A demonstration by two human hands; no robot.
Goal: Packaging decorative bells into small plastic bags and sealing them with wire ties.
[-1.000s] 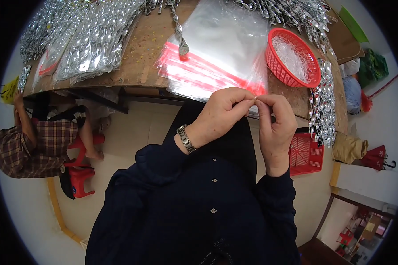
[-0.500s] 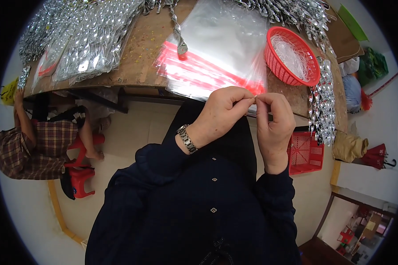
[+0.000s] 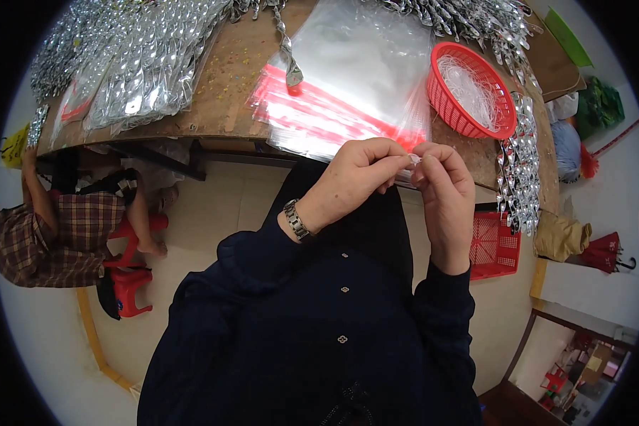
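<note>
My left hand [image 3: 362, 174] and my right hand [image 3: 446, 188] meet fingertip to fingertip at the table's near edge. Both are closed in a pinch. Between them shows a small whitish, see-through bit [image 3: 414, 160], too tiny to name. Just beyond lies a stack of transparent plastic bags [image 3: 362, 64] with red bands along the near side. A twisted silver strip [image 3: 291, 67] rests across the stack's left part. To the right stands a red plastic basket [image 3: 437, 85] holding a tangle of fine clear threads [image 3: 468, 89].
Bundles of silver twisted strips [image 3: 145, 71] cover the table's left; more strips [image 3: 520, 163] hang over its right edge. A red crate [image 3: 493, 245] sits below on the right. At far left a person in a checked shirt [image 3: 71, 227] sits by a red stool [image 3: 131, 287].
My right hand has turned and its fingers have shifted, so a whitish bit now shows between the fingertips. My left hand has hardly moved.
</note>
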